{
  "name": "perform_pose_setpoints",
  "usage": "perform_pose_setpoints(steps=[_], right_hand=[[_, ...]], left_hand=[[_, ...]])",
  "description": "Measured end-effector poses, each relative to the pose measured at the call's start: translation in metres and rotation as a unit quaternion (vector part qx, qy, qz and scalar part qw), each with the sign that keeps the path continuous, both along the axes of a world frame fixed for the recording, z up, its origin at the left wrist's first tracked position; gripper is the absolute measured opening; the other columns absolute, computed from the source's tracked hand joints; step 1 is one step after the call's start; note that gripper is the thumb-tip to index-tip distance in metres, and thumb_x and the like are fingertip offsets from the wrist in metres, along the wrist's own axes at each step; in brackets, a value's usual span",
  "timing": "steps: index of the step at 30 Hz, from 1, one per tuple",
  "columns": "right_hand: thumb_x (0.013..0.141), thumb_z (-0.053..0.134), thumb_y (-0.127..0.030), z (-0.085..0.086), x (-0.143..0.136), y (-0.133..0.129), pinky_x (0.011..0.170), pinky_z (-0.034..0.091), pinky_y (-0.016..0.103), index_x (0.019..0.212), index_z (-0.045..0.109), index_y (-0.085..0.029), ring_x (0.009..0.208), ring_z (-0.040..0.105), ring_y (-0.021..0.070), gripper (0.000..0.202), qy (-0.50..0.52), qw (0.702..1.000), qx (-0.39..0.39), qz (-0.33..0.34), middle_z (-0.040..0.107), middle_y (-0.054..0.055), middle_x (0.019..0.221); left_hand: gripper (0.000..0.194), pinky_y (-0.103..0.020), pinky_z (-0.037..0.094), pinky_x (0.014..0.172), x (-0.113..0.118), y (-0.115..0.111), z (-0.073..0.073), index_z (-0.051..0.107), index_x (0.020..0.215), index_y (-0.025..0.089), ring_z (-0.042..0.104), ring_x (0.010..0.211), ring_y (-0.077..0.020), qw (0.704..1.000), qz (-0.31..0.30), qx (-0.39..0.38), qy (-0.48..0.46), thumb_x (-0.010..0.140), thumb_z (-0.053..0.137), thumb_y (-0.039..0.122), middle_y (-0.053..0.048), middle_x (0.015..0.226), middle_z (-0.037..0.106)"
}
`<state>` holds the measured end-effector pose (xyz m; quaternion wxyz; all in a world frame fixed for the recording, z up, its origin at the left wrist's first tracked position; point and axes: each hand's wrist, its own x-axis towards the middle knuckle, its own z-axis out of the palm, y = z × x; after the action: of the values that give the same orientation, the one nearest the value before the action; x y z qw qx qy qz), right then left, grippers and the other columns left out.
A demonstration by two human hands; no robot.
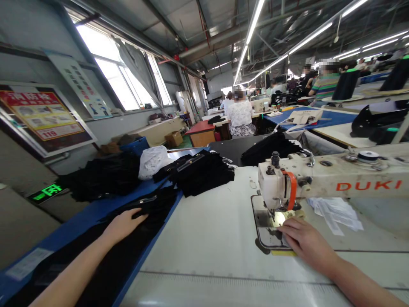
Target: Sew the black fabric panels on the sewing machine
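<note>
Black cloth [132, 251] lies left of the sewing machine [319, 181], long axis roughly fore-and-aft — left hand [122, 227] nearer, on it, thumb and fingers parted; right hand [303, 241] below machine's left end — fingertips bunched, can't tell if pinching.

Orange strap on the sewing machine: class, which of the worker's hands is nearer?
Right. The right hand is below the orange strap, at the needle plate; the left hand is farther left, over the black cloth.

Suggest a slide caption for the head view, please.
Left hand on black fabric, right hand at the metal plate of a sewing machine.
</note>
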<state>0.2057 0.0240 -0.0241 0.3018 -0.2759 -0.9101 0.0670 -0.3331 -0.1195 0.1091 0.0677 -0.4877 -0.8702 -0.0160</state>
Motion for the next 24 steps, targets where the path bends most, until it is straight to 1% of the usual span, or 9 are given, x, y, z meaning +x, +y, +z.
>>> perform_pose_setpoints(steps=[4, 7, 9, 11, 14, 16, 18, 22, 24], right_hand=[[0.093, 0.045, -0.015, 0.001, 0.001, -0.001, 0.075, 0.052, 0.034, 0.098, 0.072, -0.022, 0.085, 0.062, 0.022, 0.028, 0.012, 1.0, 0.006, -0.01, 0.068, 0.008, 0.091], [0.092, 0.045, -0.016, 0.001, 0.001, -0.001, 0.074, 0.053, 0.034, 0.097, 0.072, -0.022, 0.084, 0.063, 0.0222, 0.028, 0.014, 1.0, 0.015, -0.018, 0.068, 0.008, 0.091], [0.093, 0.045, -0.016, 0.0, 0.001, -0.001, 0.074, 0.053, 0.034, 0.097, 0.072, -0.022, 0.085, 0.063, 0.0225, 0.028, 0.008, 1.0, 0.016, -0.022, 0.068, 0.009, 0.091], [0.093, 0.045, -0.016, 0.0, 0.001, -0.001, 0.075, 0.052, 0.035, 0.097, 0.071, -0.021, 0.085, 0.063, 0.0227, 0.027, -0.003, 1.0, 0.012, -0.026, 0.068, 0.009, 0.091], [0.093, 0.044, -0.015, -0.001, 0.0, -0.001, 0.076, 0.052, 0.036, 0.097, 0.071, -0.02, 0.086, 0.062, 0.0228, 0.028, -0.015, 0.999, 0.006, -0.033, 0.068, 0.009, 0.092], [0.093, 0.044, -0.015, -0.001, 0.0, -0.001, 0.076, 0.052, 0.035, 0.098, 0.071, -0.02, 0.086, 0.062, 0.0225, 0.028, -0.014, 0.999, 0.009, -0.04, 0.068, 0.009, 0.093], [0.094, 0.044, -0.016, -0.001, 0.0, -0.002, 0.076, 0.051, 0.034, 0.098, 0.071, -0.02, 0.086, 0.062, 0.022, 0.028, -0.009, 0.999, 0.011, -0.044, 0.068, 0.009, 0.093], [0.093, 0.044, -0.016, -0.001, 0.0, -0.002, 0.076, 0.052, 0.034, 0.095, 0.071, -0.02, 0.086, 0.062, 0.0222, 0.027, -0.005, 0.999, 0.01, -0.045, 0.068, 0.009, 0.092], [0.094, 0.044, -0.016, 0.0, -0.001, -0.002, 0.076, 0.052, 0.035, 0.096, 0.071, -0.02, 0.086, 0.062, 0.0226, 0.027, -0.007, 0.999, 0.009, -0.044, 0.068, 0.009, 0.092]], left_hand=[[0.062, -0.036, 0.048, 0.094, 0.002, 0.01, 0.024, 0.074, 0.105, 0.017, 0.065, 0.109, -0.0315, 0.993, 0.015, -0.054, -0.099, 0.077, 0.043, 0.063, -0.012, 0.114, 0.072], [0.061, -0.039, 0.049, 0.09, 0.002, 0.026, 0.036, 0.075, 0.099, 0.016, 0.067, 0.104, -0.0339, 0.993, 0.027, -0.05, -0.102, 0.078, 0.04, 0.061, -0.013, 0.107, 0.074], [0.064, -0.04, 0.051, 0.083, -0.006, 0.036, 0.038, 0.074, 0.098, 0.014, 0.069, 0.096, -0.0342, 0.994, 0.034, -0.041, -0.095, 0.081, 0.034, 0.061, -0.015, 0.103, 0.074], [0.065, -0.039, 0.052, 0.081, -0.016, 0.044, 0.035, 0.073, 0.101, 0.014, 0.069, 0.094, -0.0327, 0.995, 0.032, -0.034, -0.091, 0.082, 0.031, 0.06, -0.015, 0.104, 0.074], [0.056, -0.034, 0.051, 0.085, -0.028, 0.052, 0.025, 0.072, 0.102, 0.016, 0.067, 0.103, -0.0318, 0.996, 0.011, -0.042, -0.078, 0.074, 0.047, 0.056, -0.013, 0.109, 0.073], [0.047, -0.032, 0.05, 0.084, -0.031, 0.055, 0.017, 0.073, 0.096, 0.018, 0.067, 0.102, -0.031, 0.996, -0.006, -0.06, -0.069, 0.068, 0.055, 0.052, -0.012, 0.106, 0.074], [0.039, -0.031, 0.05, 0.081, -0.032, 0.058, 0.013, 0.072, 0.087, 0.021, 0.069, 0.096, -0.0287, 0.995, -0.021, -0.076, -0.059, 0.069, 0.053, 0.049, -0.009, 0.098, 0.075], [0.029, -0.033, 0.05, 0.076, -0.027, 0.06, 0.014, 0.069, 0.077, 0.021, 0.069, 0.086, -0.0284, 0.994, -0.033, -0.102, -0.028, 0.07, 0.052, 0.044, -0.01, 0.084, 0.074], [0.035, -0.035, 0.05, 0.08, -0.023, 0.061, 0.015, 0.07, 0.085, 0.02, 0.068, 0.092, -0.0299, 0.993, -0.043, -0.108, -0.015, 0.068, 0.054, 0.045, -0.012, 0.091, 0.073]])
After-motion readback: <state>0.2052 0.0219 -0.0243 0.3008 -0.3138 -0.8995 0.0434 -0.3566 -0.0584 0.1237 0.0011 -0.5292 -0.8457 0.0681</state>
